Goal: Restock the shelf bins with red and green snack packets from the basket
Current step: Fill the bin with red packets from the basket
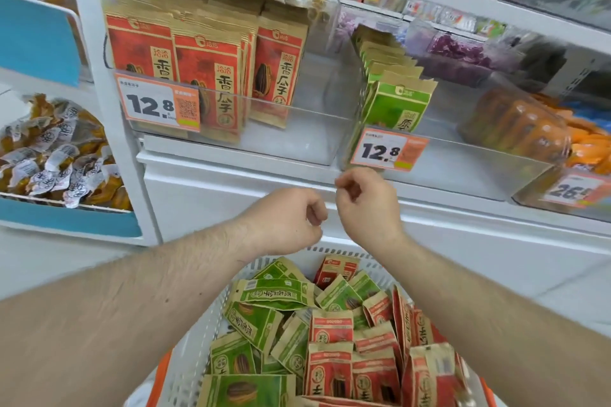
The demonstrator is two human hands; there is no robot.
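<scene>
Packets (330, 334) heaped in basket (198, 340)

White shop shelving (231, 172) fills the far side under even bright light; a blue-edged rack (66, 225) stands left; pale floor (49, 261) lies near left
</scene>
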